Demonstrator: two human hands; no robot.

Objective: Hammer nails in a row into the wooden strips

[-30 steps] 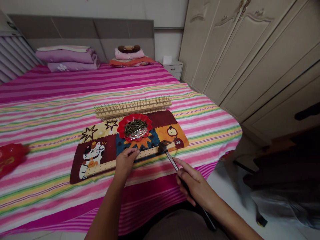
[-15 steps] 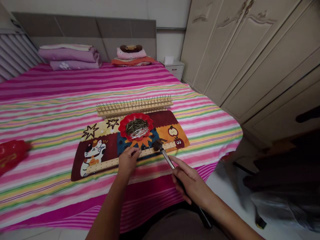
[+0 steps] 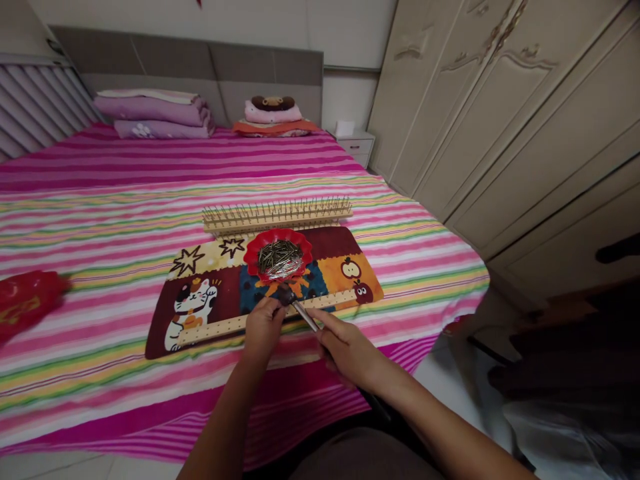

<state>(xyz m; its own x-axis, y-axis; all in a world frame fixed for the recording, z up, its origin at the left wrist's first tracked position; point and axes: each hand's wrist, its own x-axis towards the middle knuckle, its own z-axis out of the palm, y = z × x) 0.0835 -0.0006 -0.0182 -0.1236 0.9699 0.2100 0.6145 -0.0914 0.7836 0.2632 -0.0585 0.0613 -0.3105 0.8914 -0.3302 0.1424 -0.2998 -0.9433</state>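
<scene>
My right hand (image 3: pixel 345 347) is wrapped around the handle of a hammer (image 3: pixel 305 315), whose dark head is at the fingertips of my left hand (image 3: pixel 263 328). That hand is closed in a pinch over a long, thin wooden strip (image 3: pixel 215 329) with rows of small holes or dots. Whatever the pinch holds is hidden. Under the strip lies a patterned mat (image 3: pixel 227 297) with a cat and apples on it. Just beyond my hands, a red scalloped bowl (image 3: pixel 250 257) holds a heap of nails (image 3: pixel 280 257).
Behind the bowl, wooden strips (image 3: pixel 277 223) bristle with upright nails. A red object (image 3: pixel 30 300) lies at the left on the striped bedspread (image 3: pixel 110 280). Folded bedding (image 3: pixel 150 110) is stacked by the headboard (image 3: pixel 265 67). A wardrobe (image 3: pixel 475 113) stands to the right.
My right hand has brought the hammer leftward, so its head has come from over the strip to the left fingertips. The left hand keeps its pinch. The view has shifted slightly.
</scene>
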